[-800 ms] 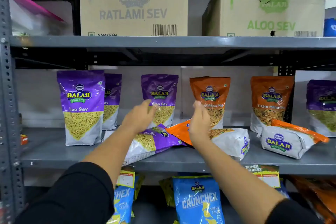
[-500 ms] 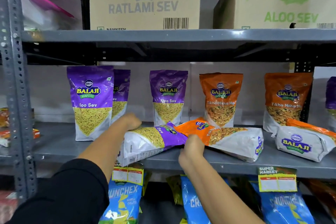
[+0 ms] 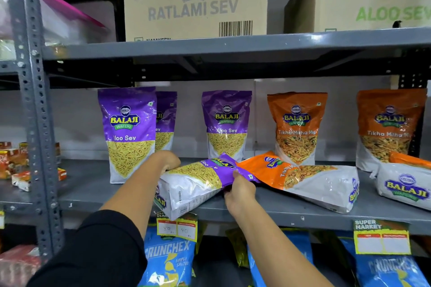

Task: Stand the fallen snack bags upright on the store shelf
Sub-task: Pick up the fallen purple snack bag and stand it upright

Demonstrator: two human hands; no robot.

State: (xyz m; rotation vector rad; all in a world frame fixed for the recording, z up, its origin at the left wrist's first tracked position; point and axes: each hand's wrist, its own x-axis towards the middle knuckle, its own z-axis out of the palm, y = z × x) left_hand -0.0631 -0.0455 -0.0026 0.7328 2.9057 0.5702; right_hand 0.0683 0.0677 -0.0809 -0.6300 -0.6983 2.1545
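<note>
A fallen purple Aloo Sev bag [image 3: 198, 182] lies on its side at the front of the grey shelf [image 3: 93, 196], its base hanging over the edge. My left hand [image 3: 166, 161] grips its far upper side near the base. My right hand [image 3: 239, 191] holds its purple top end from the front. A fallen orange Tikha Mitha Mix bag [image 3: 310, 182] lies flat just right of it, its top touching the purple bag. Another fallen orange bag [image 3: 405, 184] lies at the far right.
Upright purple bags [image 3: 129, 133] [image 3: 226, 123] and orange bags [image 3: 296, 126] [image 3: 389, 128] stand along the back. Cardboard boxes [image 3: 196, 2] sit on the shelf above. Blue Crunchex bags [image 3: 168, 258] hang below. A grey upright post [image 3: 35, 112] stands at the left.
Both hands dropped from reaching toward the back row and closed on the fallen purple bag, left hand at its base end and right hand at its top. The view moved closer.
</note>
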